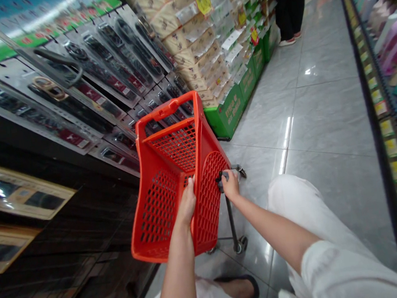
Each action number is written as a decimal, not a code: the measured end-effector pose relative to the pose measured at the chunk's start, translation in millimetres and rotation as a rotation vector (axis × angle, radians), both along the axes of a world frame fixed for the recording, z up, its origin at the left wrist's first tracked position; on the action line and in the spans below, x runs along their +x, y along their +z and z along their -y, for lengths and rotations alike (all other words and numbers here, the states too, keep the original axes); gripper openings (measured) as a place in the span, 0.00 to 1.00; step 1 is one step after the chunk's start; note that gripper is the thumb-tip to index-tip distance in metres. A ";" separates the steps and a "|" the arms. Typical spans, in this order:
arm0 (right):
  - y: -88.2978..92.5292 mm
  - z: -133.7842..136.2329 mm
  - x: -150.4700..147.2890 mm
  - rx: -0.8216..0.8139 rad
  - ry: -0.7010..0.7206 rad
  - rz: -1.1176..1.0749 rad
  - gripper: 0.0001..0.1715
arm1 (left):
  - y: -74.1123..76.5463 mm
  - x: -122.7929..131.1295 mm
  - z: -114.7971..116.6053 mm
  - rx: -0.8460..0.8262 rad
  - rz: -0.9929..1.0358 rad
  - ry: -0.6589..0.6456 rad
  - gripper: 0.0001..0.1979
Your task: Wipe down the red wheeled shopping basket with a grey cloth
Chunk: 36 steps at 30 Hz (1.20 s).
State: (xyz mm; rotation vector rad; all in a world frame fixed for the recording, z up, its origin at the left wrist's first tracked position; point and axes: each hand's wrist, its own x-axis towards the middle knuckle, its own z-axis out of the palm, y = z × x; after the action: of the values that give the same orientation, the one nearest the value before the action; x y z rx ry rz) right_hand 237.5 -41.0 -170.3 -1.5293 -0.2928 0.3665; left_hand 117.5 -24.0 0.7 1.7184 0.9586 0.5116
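Note:
A red plastic shopping cart (165, 208) with perforated walls stands tilted in view before me, on a thin metal frame with casters (241, 244). My left hand (188, 200) grips the rim of its near side wall, thumb pointing up along the edge. Against the outside of that same wall, my right hand (232, 185) is closed around a small dark grey piece (219, 179). Whether this piece is fixed to the cart or loose I cannot tell. No goods show inside the basket.
Belts in blister packs (105, 59) hang on a rack at the left. Stacked tissue packs (192, 46) stand on green boxes (232, 113) beyond the cart. A person in dark trousers (289, 6) stands up the aisle. Shelves with bottles (394, 36) line the right.

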 end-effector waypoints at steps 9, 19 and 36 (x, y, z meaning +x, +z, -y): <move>61.3 12.0 -39.7 0.234 0.167 -0.028 0.11 | -3.1 -1.9 -1.9 -0.066 0.031 -0.004 0.35; 49.9 42.9 -60.6 0.126 0.022 -0.169 0.10 | -11.7 -0.7 -1.0 -0.253 0.178 -0.008 0.33; 176.1 -31.4 62.0 0.190 0.134 0.527 0.17 | -2.8 -0.3 10.0 -0.440 0.276 0.014 0.44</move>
State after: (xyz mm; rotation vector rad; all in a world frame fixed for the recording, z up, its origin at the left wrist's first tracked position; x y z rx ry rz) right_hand 299.6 -9.6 5.8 -1.4014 -0.8230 0.0286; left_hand 117.2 -34.0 -2.1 1.2125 0.8121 0.4897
